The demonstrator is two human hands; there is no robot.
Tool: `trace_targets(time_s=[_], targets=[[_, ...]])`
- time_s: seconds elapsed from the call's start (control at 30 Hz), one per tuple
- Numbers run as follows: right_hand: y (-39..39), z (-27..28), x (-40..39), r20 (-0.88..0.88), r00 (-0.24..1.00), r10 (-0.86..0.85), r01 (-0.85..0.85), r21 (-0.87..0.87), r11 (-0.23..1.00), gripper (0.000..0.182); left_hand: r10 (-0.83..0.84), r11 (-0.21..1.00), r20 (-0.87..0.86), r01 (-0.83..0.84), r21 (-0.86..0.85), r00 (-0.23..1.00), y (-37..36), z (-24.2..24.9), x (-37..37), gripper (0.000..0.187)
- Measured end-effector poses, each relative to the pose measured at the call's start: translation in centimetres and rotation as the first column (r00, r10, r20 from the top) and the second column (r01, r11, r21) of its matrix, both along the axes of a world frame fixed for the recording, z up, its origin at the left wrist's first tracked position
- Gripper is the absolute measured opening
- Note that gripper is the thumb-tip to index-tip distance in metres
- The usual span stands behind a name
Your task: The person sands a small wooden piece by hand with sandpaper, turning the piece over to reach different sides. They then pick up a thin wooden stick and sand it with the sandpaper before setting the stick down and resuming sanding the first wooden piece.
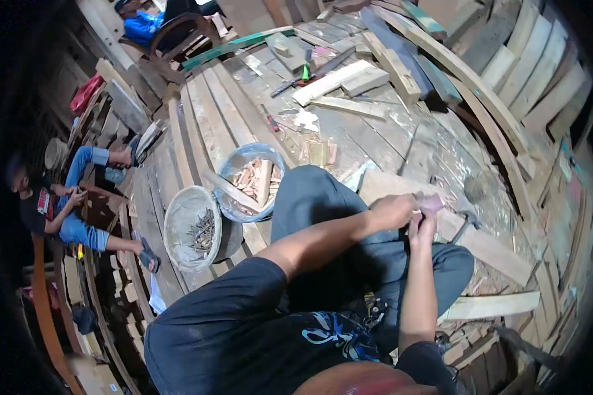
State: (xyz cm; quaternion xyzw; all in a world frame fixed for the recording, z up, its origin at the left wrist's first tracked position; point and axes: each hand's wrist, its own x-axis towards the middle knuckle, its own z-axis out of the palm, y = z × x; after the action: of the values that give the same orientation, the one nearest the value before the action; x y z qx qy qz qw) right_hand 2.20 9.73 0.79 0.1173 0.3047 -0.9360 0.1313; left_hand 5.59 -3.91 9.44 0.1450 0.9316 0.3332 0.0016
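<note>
My left hand (394, 212) reaches in from the left with its fingers closed beside a small pinkish piece (431, 202). My right hand (423, 229) is raised just below and to the right, fingers pinched at the same piece. The two hands nearly touch, and which fingers bear the piece is hard to make out. Under and beyond them lies a flat pale board (494, 253). A hammer (468, 222) rests on the board near my right knee.
Left of my knees stand a blue-rimmed bucket (225, 162) of wood pieces and a grey bucket (171, 230) of dark nail-like bits. Wood blocks (339, 82) and tools lie ahead; curved beams (464, 79) stand right. One person (46, 204) sits left, another (141, 27) upper left.
</note>
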Motion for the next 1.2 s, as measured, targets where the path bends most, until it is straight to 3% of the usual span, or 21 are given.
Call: trace_targets(time_s=[0.03,0.17,0.2,0.27,0.33,0.53,0.73,0.87,0.97,1.13,1.2], targets=[[-0.1,0.2,0.1,0.001,1.0,0.0,0.0,0.005,1.0,0.048,-0.003,1.0,0.012,0.003,0.026,1.0,-0.1,1.5,0.6,0.026],[0.0,0.5,0.8,0.017,1.0,-0.006,0.005,0.051,0.999,0.041,-0.042,0.999,0.035,0.042,-0.004,0.999,-0.5,0.2,0.7,0.03],[0.5,-1.3,0.4,0.059,0.998,0.026,-0.031,0.096,0.995,0.041,-0.037,0.999,0.065,0.036,0.011,0.997,-0.4,-0.2,0.7,0.028],[0.3,-0.8,0.8,-0.05,0.998,0.037,-0.036,0.03,0.999,0.052,-0.042,0.999,0.056,0.042,0.006,0.998,-0.4,1.2,1.4,0.029],[-0.3,1.8,1.9,-0.016,1.0,-0.021,0.022,0.092,0.996,0.053,-0.057,0.998,0.028,0.057,0.013,0.998,-0.2,0.6,1.1,0.029],[-0.1,0.0,1.7,-0.011,1.0,0.007,-0.007,0.059,0.998,0.053,-0.081,0.996,0.093,0.085,-0.038,0.992,-0.5,-0.5,1.1,0.03],[0.0,-0.5,1.2,-0.013,0.997,-0.075,0.076,0.098,0.992,0.047,-0.06,0.998,0.032,0.061,-0.013,0.998,-0.2,-0.7,0.8,0.025],[1.0,-1.7,0.7,0.029,0.999,0.018,-0.021,0.102,0.995,0.043,-0.107,0.994,0.02,0.107,-0.008,0.994,-0.4,-0.9,0.7,0.023],[-0.2,0.9,1.7,0.006,0.999,-0.043,0.042,0.131,0.99,0.04,-0.107,0.994,0.065,0.109,-0.031,0.992,-0.4,-1.0,0.6,0.023],[0.0,1.1,1.9,-0.028,0.999,-0.036,0.038,0.073,0.997,0.041,-0.12,0.993,0.044,0.121,-0.004,0.992,-0.3,-0.5,0.9,0.026],[0.3,0.8,2.0,-0.011,0.999,-0.038,0.039,0.133,0.99,0.043,-0.117,0.993,0.042,0.117,0.011,0.992,-0.2,-1.0,0.9,0.026]])
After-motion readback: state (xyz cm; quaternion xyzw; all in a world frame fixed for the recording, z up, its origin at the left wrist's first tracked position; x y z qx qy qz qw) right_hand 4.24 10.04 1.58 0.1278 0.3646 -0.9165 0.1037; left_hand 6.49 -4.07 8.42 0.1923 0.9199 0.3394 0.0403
